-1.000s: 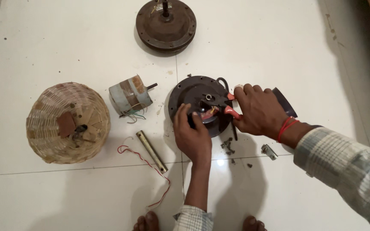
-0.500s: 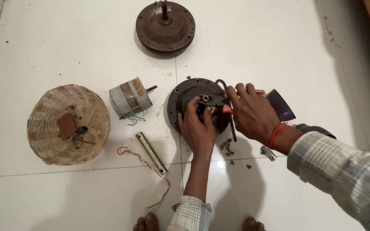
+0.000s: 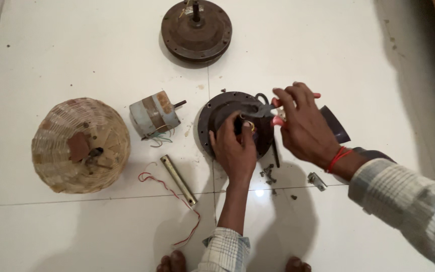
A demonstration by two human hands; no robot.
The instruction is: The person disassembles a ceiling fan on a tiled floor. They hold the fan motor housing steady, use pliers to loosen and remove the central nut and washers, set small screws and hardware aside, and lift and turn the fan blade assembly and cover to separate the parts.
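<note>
Head view, the only one: a person is sitting on a white tiled floor [image 3: 76, 45] and is working on a dark round motor housing [image 3: 212, 116] lying flat in front of the bare feet. I am taking this housing as the landmark.

The left hand [image 3: 235, 151] is resting on the housing's centre, with the fingers curled and pinching some small brass-coloured part there; what exactly it is, I cannot tell. The right hand [image 3: 303, 126] is closed around red-handled pliers [image 3: 268, 108], and their nose is pointing into the same centre.

The housing is looking like cast metal, so I judge it heavy and stiff, not fragile, perhaps a little greasy. The thick rim is the safest place to take hold. The thin wires inside are the delicate part.

Just right of the housing a dark cone-shaped cover [image 3: 336, 123] is lying. Near its lower right edge small screws [image 3: 269, 174] and a little metal clip [image 3: 316, 181] are scattered, easy to knock away. Just left of it are standing a small grey motor [image 3: 152, 116] with loose wires, and a metal rod [image 3: 177, 179] with a red wire [image 3: 169, 189]. Farther left is an upturned wicker basket [image 3: 79, 146]; well above is a second round rusty housing [image 3: 196, 31].

Open floor is remaining above the housing on the right side, and far left.
</note>
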